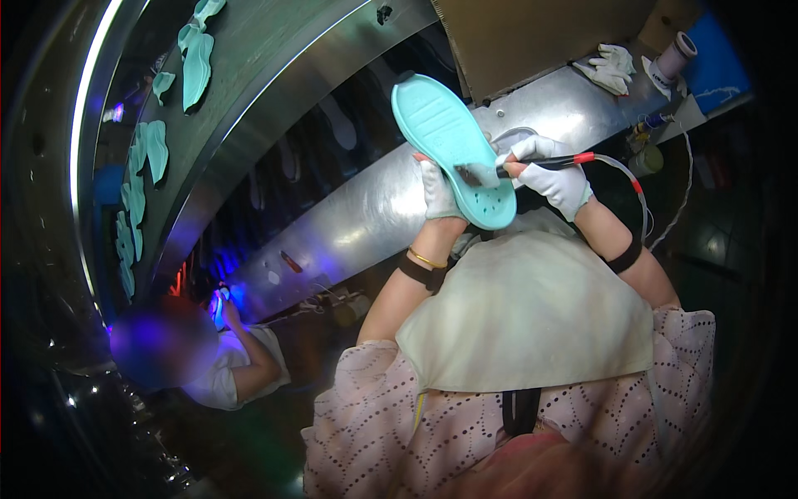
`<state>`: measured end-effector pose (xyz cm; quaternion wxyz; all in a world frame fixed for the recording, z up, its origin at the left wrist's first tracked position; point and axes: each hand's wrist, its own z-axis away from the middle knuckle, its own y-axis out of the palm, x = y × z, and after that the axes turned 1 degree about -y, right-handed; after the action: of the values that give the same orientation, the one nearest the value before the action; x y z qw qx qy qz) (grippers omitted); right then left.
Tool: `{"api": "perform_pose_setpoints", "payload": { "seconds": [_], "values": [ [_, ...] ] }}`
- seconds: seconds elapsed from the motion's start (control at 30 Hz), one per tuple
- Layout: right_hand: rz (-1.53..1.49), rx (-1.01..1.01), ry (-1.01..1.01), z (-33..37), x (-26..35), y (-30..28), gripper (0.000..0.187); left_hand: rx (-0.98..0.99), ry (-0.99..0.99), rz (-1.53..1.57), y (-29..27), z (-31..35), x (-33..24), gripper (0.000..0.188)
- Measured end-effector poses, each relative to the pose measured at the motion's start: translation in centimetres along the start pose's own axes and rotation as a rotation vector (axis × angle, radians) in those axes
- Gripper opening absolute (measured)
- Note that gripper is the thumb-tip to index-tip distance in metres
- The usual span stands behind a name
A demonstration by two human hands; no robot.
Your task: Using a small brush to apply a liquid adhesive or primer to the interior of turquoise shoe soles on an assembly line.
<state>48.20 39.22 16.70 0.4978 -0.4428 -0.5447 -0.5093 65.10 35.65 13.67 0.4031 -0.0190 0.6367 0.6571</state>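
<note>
A turquoise shoe sole [439,116] is held up tilted over the metal bench, its inner face with grooves and small holes toward me. My left hand [438,193], in a white fingertip-less glove, grips the sole's left edge from beneath; most of its fingers are hidden behind the sole. In my right hand [550,173], gloved the same way, is a black-handled brush [555,162] fed by a clear tube with red bands. Its pale bristles rest against the sole's lower half, or just over it.
Several turquoise soles [197,71] lie along a green conveyor belt [241,51] at left. Below it, dark soles sit on a shelf. The metal bench [357,216] carries white gloves [613,68] and a thread cone [675,54]; a cardboard box [532,37] stands behind. Another person [249,362] works at lower left.
</note>
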Motion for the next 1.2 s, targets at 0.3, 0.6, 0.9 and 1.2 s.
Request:
{"api": "perform_pose_setpoints", "payload": {
  "seconds": [0.3,0.6,0.9,1.2],
  "values": [
    [0.054,0.151,-0.202,0.1,2.6,1.9,0.011,0.185,0.175,0.343,0.4,-2.7,-2.2,0.104],
    [-0.020,0.227,0.066,-0.7,3.4,1.9,0.009,0.441,0.088,0.155,0.4,-3.0,-5.6,0.099],
    [0.207,0.507,-0.234,-1.6,2.9,1.1,0.018,0.430,-0.158,-0.312,0.6,-2.9,-7.8,0.094],
    [0.330,0.435,-0.361,-2.1,3.6,1.1,0.015,0.159,-0.279,-0.487,-1.1,-4.5,-8.0,0.074]
  ]
}}
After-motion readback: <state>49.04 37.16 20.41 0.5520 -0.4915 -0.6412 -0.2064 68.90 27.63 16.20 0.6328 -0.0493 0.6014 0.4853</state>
